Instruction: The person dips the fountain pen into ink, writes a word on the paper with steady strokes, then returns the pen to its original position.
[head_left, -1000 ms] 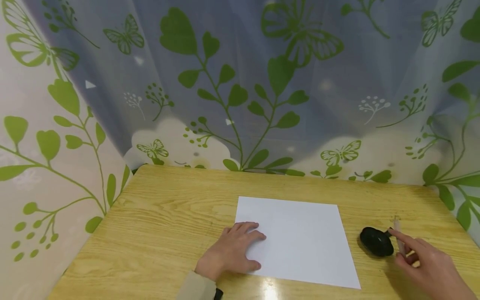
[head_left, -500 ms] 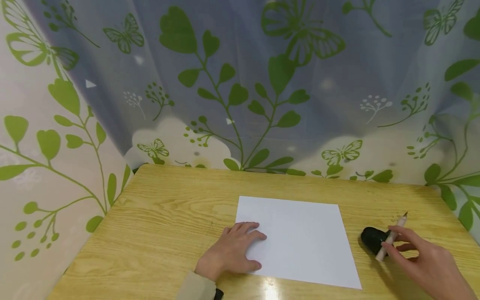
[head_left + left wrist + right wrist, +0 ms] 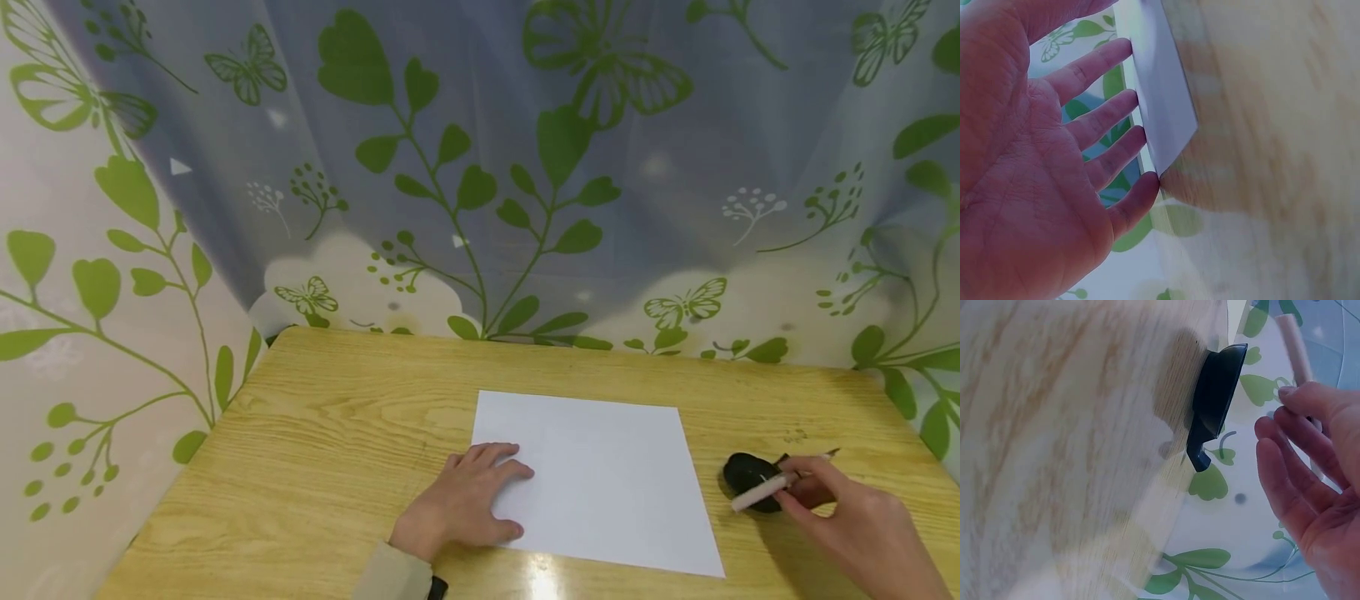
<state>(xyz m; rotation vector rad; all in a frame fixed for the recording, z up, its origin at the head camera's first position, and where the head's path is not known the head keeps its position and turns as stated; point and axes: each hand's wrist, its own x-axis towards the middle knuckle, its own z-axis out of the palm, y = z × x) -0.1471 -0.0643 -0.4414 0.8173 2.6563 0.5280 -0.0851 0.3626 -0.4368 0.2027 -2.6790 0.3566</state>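
Note:
A sheet of white paper (image 3: 600,483) lies on the wooden table. On its left edge rests my left hand (image 3: 461,504), fingers spread and touching the sheet, as the left wrist view also shows. My right hand (image 3: 862,517) pinches an ink brush (image 3: 759,493) between thumb and fingers. The brush has a pale handle, which points to the lower left, and a dark tip, which points to the upper right. Below the handle, on the table, stands a small black dish (image 3: 742,473) with a short grip, seen from the side in the right wrist view (image 3: 1217,394).
The yellow wooden table (image 3: 360,400) reaches back to a curtain (image 3: 480,208) printed with green leaves and butterflies. Another patterned panel (image 3: 82,333) hangs along the left side. A small dark mark (image 3: 795,435) shows on the tabletop behind the dish.
The brush has turned in my right hand from nearly upright to a flat slant, its pale handle swinging left over the dish. My left hand and the paper have stayed in place.

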